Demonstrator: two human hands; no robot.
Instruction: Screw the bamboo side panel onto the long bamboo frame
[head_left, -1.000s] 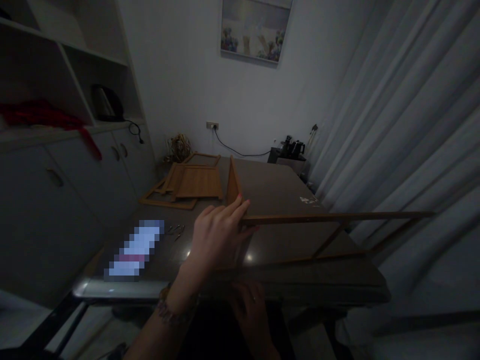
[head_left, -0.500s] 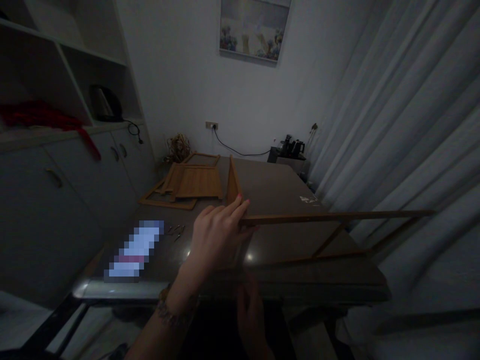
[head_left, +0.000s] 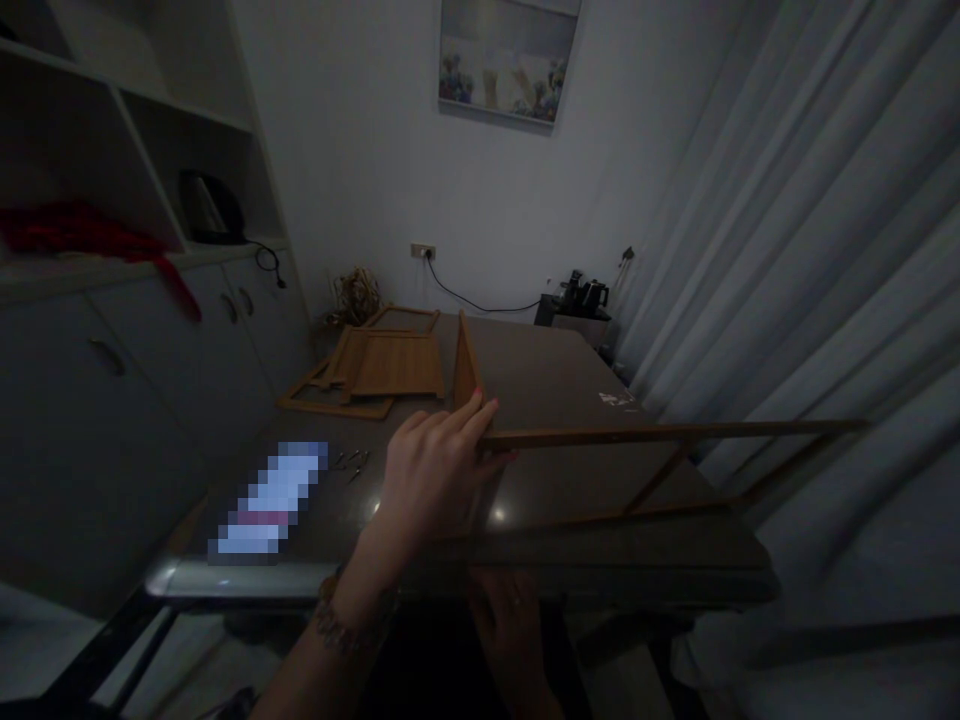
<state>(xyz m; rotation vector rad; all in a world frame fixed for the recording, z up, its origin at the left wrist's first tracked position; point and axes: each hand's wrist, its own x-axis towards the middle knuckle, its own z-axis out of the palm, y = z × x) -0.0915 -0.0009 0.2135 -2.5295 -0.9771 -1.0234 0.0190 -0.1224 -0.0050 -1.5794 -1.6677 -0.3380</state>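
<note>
My left hand [head_left: 435,460] is closed round the near corner where a long wooden frame [head_left: 637,436] meets an upright wooden panel [head_left: 466,368]. The frame stands on edge along the table's front and stretches off to the right. Low at the front edge, below that corner, is my right hand [head_left: 511,625], dim, its fingers curled; what they hold, if anything, is hidden. Several small metal pieces, apparently screws [head_left: 352,463], lie left of my left hand. Farther back, slatted wooden panels [head_left: 401,362] and open frames lie flat in a loose pile.
A blurred-out bright rectangle [head_left: 274,500] lies at the table's front left. White scraps [head_left: 616,399] are at the right. Beyond the table stand a woven ornament [head_left: 356,293] and a black appliance [head_left: 585,292]. Curtains [head_left: 810,220] hang close on the right.
My right hand has shifted slightly up and right, and its fingers have turned at the table's edge. My left hand, the frame and the panel stay in place.
</note>
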